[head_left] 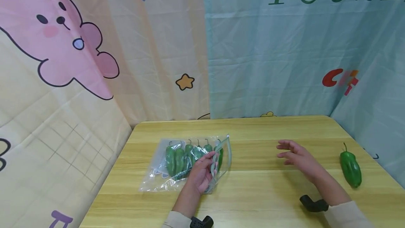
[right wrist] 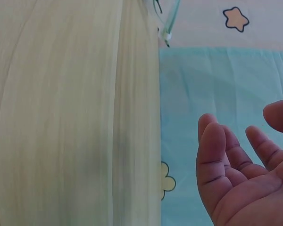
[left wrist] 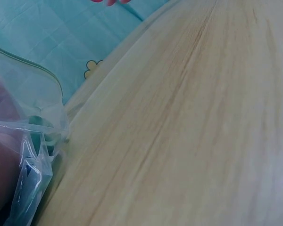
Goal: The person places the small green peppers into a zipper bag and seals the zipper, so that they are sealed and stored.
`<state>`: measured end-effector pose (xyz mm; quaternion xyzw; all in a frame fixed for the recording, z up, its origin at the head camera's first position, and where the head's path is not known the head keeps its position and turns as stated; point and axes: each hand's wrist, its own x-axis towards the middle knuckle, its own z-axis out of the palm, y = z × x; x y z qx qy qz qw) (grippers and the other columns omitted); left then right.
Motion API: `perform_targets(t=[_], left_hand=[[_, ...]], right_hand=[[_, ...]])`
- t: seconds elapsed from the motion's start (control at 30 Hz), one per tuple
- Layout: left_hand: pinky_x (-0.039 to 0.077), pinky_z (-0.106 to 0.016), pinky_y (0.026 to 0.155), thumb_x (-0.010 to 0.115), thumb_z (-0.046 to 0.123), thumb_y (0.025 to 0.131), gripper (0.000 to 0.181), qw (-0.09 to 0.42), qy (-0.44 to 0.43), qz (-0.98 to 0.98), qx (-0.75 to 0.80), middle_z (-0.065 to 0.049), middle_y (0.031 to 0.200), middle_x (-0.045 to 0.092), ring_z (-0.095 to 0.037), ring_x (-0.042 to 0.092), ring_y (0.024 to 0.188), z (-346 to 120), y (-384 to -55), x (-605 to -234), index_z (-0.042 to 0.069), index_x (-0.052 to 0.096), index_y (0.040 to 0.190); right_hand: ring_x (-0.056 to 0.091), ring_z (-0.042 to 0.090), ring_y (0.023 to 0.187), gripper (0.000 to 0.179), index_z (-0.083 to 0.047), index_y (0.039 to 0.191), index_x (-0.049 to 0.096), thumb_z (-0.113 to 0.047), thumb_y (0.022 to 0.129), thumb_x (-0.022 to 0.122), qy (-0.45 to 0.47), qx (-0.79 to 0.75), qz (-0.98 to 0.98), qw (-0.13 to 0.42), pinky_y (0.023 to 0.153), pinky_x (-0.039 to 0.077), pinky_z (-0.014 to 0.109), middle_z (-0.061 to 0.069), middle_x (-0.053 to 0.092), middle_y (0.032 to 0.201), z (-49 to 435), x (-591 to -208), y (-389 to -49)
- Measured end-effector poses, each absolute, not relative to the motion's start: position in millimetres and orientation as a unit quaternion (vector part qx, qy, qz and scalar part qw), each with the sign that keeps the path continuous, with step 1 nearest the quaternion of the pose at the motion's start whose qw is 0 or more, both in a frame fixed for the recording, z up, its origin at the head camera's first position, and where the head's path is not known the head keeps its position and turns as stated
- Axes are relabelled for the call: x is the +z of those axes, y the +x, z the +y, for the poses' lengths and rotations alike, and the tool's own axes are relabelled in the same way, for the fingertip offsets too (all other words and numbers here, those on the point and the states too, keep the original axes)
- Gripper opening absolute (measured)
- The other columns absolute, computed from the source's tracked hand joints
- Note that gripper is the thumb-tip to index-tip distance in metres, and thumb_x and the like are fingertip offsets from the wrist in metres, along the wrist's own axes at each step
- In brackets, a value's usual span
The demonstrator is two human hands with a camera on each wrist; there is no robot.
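Observation:
A clear zip bag (head_left: pixel 148 184) lies on the table with several green peppers (head_left: pixel 179 161) side by side inside. At the bag's mouth on the right, my left hand (head_left: pixel 200 173) grips the plastic edge, and the mouth stands partly raised. In the left wrist view the bag's plastic (left wrist: pixel 35 165) wraps close about the fingers. My right hand (head_left: pixel 299 157) hovers over the right half of the table, its fingers loosely bent with nothing between them. A single green pepper (head_left: pixel 350 169) lies farther right, stem pointing away, beyond the right forearm.
The wooden table (head_left: pixel 253 192) has its back edge against hanging curtains, a cream one (head_left: pixel 164 45) and a blue one (head_left: pixel 269 52). Black wrist cameras (head_left: pixel 313 204) sit on both wrists.

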<state>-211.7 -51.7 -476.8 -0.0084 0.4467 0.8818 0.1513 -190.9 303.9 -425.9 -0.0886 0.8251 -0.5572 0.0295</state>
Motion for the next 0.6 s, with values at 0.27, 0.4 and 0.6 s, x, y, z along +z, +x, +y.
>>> perform_targets(t=[0.27,0.4,0.6], left_hand=[[0.051,-0.015,0.057,0.050,-0.001,0.094,0.032,0.153,-0.017,0.447,0.881,-0.003,0.112,0.069,-0.005,0.063,0.075,-52.7,-211.3,-479.9,0.004,0.063,0.123],[0.051,-0.015,0.058,0.051,0.000,0.093,0.032,0.148,-0.012,0.449,0.881,-0.003,0.112,0.070,-0.005,0.063,0.075,-52.5,-210.9,-479.7,0.005,0.064,0.122],[0.051,-0.015,0.057,0.052,0.000,0.093,0.033,0.147,-0.016,0.449,0.881,-0.002,0.111,0.070,-0.006,0.063,0.076,-51.5,-211.8,-479.0,0.004,0.063,0.124]], right_hand=[[0.060,0.027,0.110,0.051,0.007,0.145,0.033,-0.019,0.104,0.050,-0.074,-0.502,0.862,0.009,0.081,0.055,0.034,0.030,0.042,0.140,324.2,-426.9,-191.4],[0.059,0.013,0.106,0.051,0.008,0.144,0.034,-0.019,0.104,0.050,-0.070,-0.480,0.874,0.001,0.079,0.056,0.033,0.032,0.043,0.139,335.9,-427.1,-190.4],[0.051,-0.010,0.095,0.052,0.011,0.143,0.032,-0.020,0.105,0.049,-0.075,-0.459,0.885,-0.014,0.076,0.057,0.032,0.035,0.041,0.137,358.1,-425.1,-185.4]])
